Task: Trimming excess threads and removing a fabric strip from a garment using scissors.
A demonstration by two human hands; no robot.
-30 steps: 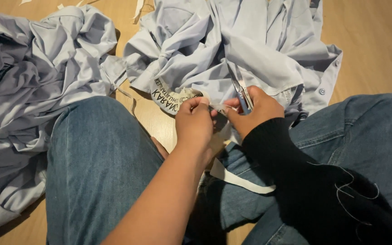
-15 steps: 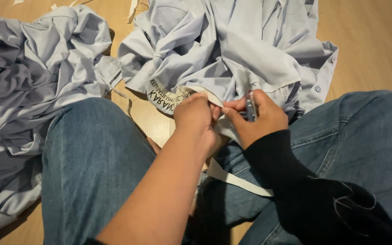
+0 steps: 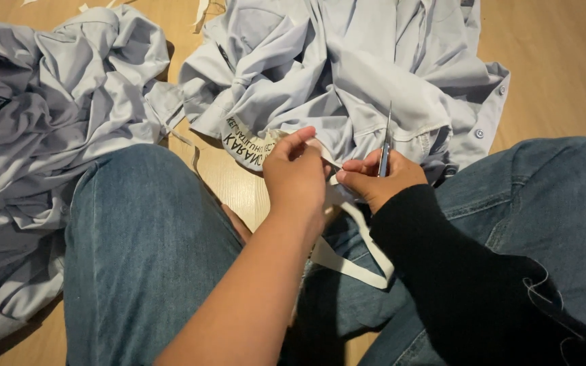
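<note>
The right hand (image 3: 381,183) is clenched around a small pair of scissors (image 3: 387,139), the slim metal blades rising out of the fist toward twelve o'clock, so the tool's long axis runs nearly straight up the frame with the tip over the pale cloth. Just at nine o'clock of it, the left hand (image 3: 296,177) pinches a narrow white fabric strip (image 3: 350,261) between thumb and fingertips; the two hands nearly touch above the gap between the knees. From the pinch the strip drops toward six o'clock and loops back over the lap in a flat bend.

At eleven o'clock of the left hand lies a curved cloth label (image 3: 247,149) with dark lettering, apparently attached to the light blue garment (image 3: 367,81) spread across the wooden floor (image 3: 551,61) at twelve o'clock. A second heap of blue cloth (image 3: 55,122) sits at nine to ten o'clock, partly draped against the left knee of the blue jeans (image 3: 137,244).

As for progress, it looks partway: one long strip hangs freed, and small pale scraps (image 3: 201,10) lie on the floor at the top edge, while the label and most of the garment seem uncut. Whether the blades are parted is too small to tell.
</note>
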